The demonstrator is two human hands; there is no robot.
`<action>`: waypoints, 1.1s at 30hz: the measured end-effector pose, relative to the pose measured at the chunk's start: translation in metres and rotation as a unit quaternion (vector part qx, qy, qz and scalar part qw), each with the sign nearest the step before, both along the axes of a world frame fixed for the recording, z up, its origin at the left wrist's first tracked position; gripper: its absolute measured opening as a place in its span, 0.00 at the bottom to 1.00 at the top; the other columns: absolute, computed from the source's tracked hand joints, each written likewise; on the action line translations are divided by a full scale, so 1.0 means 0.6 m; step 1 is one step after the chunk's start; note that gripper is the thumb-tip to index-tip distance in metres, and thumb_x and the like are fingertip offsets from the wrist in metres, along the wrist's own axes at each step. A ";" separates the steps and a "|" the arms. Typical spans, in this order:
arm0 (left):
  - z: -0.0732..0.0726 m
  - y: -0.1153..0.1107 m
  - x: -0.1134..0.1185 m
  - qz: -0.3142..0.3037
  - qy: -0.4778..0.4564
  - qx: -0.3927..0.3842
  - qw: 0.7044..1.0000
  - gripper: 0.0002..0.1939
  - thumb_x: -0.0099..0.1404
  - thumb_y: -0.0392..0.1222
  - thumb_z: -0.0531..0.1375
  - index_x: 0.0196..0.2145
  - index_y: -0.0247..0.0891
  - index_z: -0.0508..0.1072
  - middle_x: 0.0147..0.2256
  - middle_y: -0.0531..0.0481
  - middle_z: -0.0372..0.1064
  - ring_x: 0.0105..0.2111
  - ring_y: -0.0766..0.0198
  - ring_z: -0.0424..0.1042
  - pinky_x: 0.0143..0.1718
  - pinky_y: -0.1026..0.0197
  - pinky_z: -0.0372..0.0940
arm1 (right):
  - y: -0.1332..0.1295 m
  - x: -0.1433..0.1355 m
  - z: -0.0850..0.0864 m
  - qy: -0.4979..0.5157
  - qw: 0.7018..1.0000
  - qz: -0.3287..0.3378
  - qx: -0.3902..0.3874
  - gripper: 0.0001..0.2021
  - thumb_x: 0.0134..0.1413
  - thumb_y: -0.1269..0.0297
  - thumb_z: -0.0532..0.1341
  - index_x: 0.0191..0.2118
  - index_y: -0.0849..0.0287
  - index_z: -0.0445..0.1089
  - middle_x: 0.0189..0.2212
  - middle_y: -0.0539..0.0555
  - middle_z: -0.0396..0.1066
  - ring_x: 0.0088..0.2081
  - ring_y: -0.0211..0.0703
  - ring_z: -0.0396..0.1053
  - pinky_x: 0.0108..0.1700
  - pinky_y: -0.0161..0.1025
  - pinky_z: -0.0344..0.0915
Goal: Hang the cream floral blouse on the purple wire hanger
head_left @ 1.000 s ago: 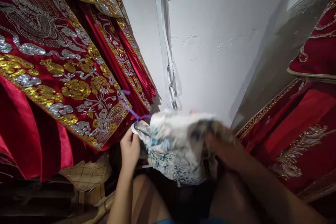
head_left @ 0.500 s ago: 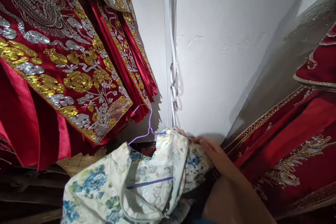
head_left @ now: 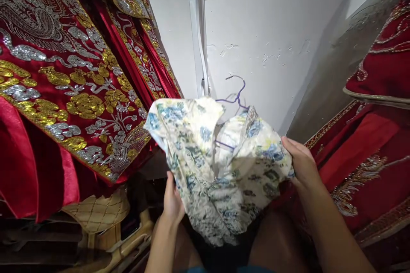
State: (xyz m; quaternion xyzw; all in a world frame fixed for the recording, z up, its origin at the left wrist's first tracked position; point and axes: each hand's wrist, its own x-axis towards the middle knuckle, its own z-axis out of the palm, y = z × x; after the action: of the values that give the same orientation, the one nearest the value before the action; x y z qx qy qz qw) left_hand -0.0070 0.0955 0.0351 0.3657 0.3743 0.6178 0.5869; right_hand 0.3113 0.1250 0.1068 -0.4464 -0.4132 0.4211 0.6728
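A white floral garment [head_left: 198, 158] with blue flowers, yellow-green touches and a V-shaped neckline hangs on a thin purple hanger [head_left: 237, 99]. The hook sticks up above the collar, and a stretch of the lower bar shows through the neck opening. My left hand [head_left: 173, 200] grips the garment's left side low down, thumb in front and fingers hidden behind the cloth. At the other side, my right hand [head_left: 301, 160] is closed on the sleeve edge. The lower cloth is bunched and falls away toward my knees.
Red garments with gold and silver embroidery [head_left: 91, 106] hang at the left. More red beaded clothing [head_left: 358, 158] hangs at the right. Ahead stands a white wall [head_left: 256, 21] with a vertical metal strip [head_left: 197, 30]. A cream quilted chair [head_left: 99, 213] sits lower left.
The garment and hanger have moved up and right and turned to face me more squarely. My left hand has come into view at its left side; my right hand now holds the right sleeve.
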 end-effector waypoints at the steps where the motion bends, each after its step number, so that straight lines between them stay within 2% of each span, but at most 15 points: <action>1: -0.006 -0.005 -0.004 0.005 -0.013 -0.009 1.000 0.41 0.57 0.79 0.53 0.48 0.40 0.78 0.53 0.38 0.74 0.59 0.42 0.68 0.59 0.44 0.64 | 0.012 -0.003 0.012 -0.014 1.000 -0.003 0.016 0.18 0.50 0.44 0.67 0.34 0.55 0.77 0.27 0.56 0.79 0.32 0.57 0.79 0.32 0.47 0.74; 3: -0.019 -0.013 -0.010 0.027 -0.021 -0.034 0.999 0.41 0.50 0.77 0.61 0.46 0.40 0.79 0.51 0.38 0.76 0.60 0.39 0.67 0.60 0.44 0.63 | 0.033 -0.018 0.034 -0.036 0.999 0.005 0.037 0.19 0.50 0.43 0.67 0.35 0.56 0.77 0.28 0.57 0.79 0.33 0.58 0.79 0.33 0.48 0.75; 6: -0.041 -0.024 -0.014 0.072 0.035 -0.065 0.995 0.34 0.49 0.62 0.72 0.48 0.37 0.77 0.51 0.39 0.76 0.59 0.41 0.68 0.61 0.46 0.62 | 0.047 -0.048 0.054 -0.038 0.997 0.035 0.049 0.21 0.49 0.42 0.68 0.34 0.57 0.77 0.28 0.57 0.79 0.34 0.58 0.79 0.33 0.47 0.74; 8: -0.053 -0.034 -0.010 0.096 0.082 -0.064 0.990 0.33 0.50 0.56 0.73 0.50 0.38 0.76 0.53 0.40 0.74 0.62 0.44 0.66 0.65 0.49 0.58 | 0.043 -0.062 0.054 -0.036 0.996 0.061 0.045 0.21 0.49 0.42 0.68 0.35 0.57 0.78 0.29 0.57 0.79 0.33 0.57 0.78 0.32 0.46 0.74; 11: -0.068 -0.054 0.007 0.118 0.105 -0.061 0.986 0.35 0.50 0.54 0.74 0.54 0.43 0.74 0.57 0.43 0.71 0.65 0.47 0.61 0.69 0.52 0.51 | 0.030 -0.063 0.036 -0.051 0.996 0.075 0.024 0.20 0.52 0.43 0.66 0.36 0.57 0.78 0.30 0.56 0.80 0.33 0.55 0.78 0.30 0.43 0.72; 13: -0.075 -0.067 0.024 0.108 0.097 -0.077 0.986 0.37 0.50 0.55 0.73 0.57 0.45 0.73 0.58 0.43 0.70 0.65 0.46 0.61 0.69 0.50 0.51 | 0.025 -0.051 0.013 -0.055 0.997 0.037 0.027 0.19 0.54 0.44 0.66 0.37 0.56 0.79 0.32 0.55 0.80 0.33 0.52 0.77 0.30 0.42 0.71; 15: -0.078 -0.076 0.042 0.085 0.093 -0.085 0.988 0.39 0.52 0.56 0.72 0.59 0.44 0.71 0.59 0.41 0.70 0.65 0.45 0.61 0.68 0.49 0.53 | 0.024 -0.034 -0.017 -0.047 0.997 -0.031 0.048 0.17 0.55 0.46 0.66 0.39 0.56 0.79 0.34 0.54 0.80 0.35 0.51 0.77 0.33 0.42 0.72; 19: -0.080 -0.080 0.070 0.085 0.114 -0.056 0.988 0.40 0.53 0.55 0.72 0.61 0.41 0.69 0.61 0.40 0.67 0.66 0.47 0.59 0.69 0.51 0.49 | 0.004 -0.021 -0.102 -0.014 0.981 -0.181 0.073 0.16 0.56 0.50 0.66 0.42 0.56 0.79 0.37 0.54 0.80 0.38 0.50 0.77 0.37 0.43 0.73; 22: -0.086 -0.079 0.086 0.108 0.121 -0.038 0.986 0.39 0.54 0.57 0.71 0.60 0.39 0.70 0.59 0.38 0.68 0.66 0.45 0.60 0.69 0.49 0.49 | -0.041 -0.044 -0.177 0.055 0.968 -0.244 0.009 0.19 0.51 0.49 0.68 0.43 0.58 0.77 0.32 0.54 0.79 0.32 0.47 0.76 0.34 0.42 0.72; 24: -0.093 -0.080 0.097 0.107 0.131 -0.033 0.985 0.38 0.53 0.58 0.70 0.58 0.37 0.71 0.57 0.37 0.70 0.65 0.44 0.61 0.68 0.47 0.50 | -0.073 -0.071 -0.212 0.099 0.951 -0.288 -0.058 0.21 0.43 0.46 0.70 0.34 0.59 0.76 0.24 0.52 0.75 0.25 0.43 0.71 0.28 0.38 0.68; 26: -0.102 -0.080 0.106 0.093 0.149 -0.026 0.984 0.37 0.53 0.57 0.70 0.57 0.37 0.73 0.56 0.37 0.72 0.64 0.44 0.62 0.68 0.46 0.51 | -0.094 -0.104 -0.223 0.076 0.972 -0.197 -0.101 0.21 0.41 0.43 0.70 0.25 0.58 0.71 0.18 0.50 0.69 0.21 0.40 0.65 0.24 0.37 0.62; 28: -0.111 -0.078 0.114 0.095 0.161 -0.017 0.982 0.35 0.53 0.56 0.71 0.55 0.37 0.74 0.56 0.38 0.72 0.63 0.44 0.64 0.67 0.46 0.53 | -0.103 -0.136 -0.210 -0.002 0.994 -0.012 -0.111 0.23 0.49 0.41 0.66 0.21 0.56 0.66 0.16 0.49 0.65 0.19 0.39 0.60 0.23 0.37 0.57; 30: -0.117 -0.076 0.118 0.102 0.165 -0.011 0.981 0.34 0.52 0.56 0.71 0.54 0.37 0.75 0.55 0.38 0.72 0.61 0.44 0.67 0.66 0.45 0.55 | -0.101 -0.163 -0.187 -0.088 0.979 0.153 -0.099 0.23 0.56 0.43 0.62 0.22 0.56 0.63 0.16 0.48 0.62 0.20 0.37 0.58 0.24 0.37 0.54; 31: -0.118 -0.075 0.118 0.107 0.166 -0.008 0.980 0.34 0.51 0.56 0.71 0.53 0.37 0.75 0.55 0.38 0.73 0.60 0.43 0.68 0.65 0.45 0.56 | -0.099 -0.174 -0.177 -0.117 0.968 0.200 -0.091 0.22 0.58 0.44 0.61 0.23 0.56 0.61 0.16 0.46 0.60 0.20 0.37 0.57 0.24 0.36 0.53; 33: -0.115 -0.076 0.113 0.101 0.174 -0.005 0.979 0.33 0.51 0.56 0.72 0.51 0.37 0.76 0.54 0.38 0.73 0.59 0.44 0.69 0.65 0.45 0.57 | -0.096 -0.188 -0.164 -0.144 0.958 0.235 -0.079 0.21 0.61 0.47 0.59 0.25 0.55 0.56 0.17 0.44 0.55 0.21 0.35 0.53 0.25 0.35 0.50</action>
State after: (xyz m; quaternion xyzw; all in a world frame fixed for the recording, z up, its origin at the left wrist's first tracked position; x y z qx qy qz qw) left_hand 0.0611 0.0499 -0.0339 0.4253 0.5090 0.5985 0.4493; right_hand 0.1984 0.0672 0.0085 -0.4442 -0.5642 0.5297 0.4515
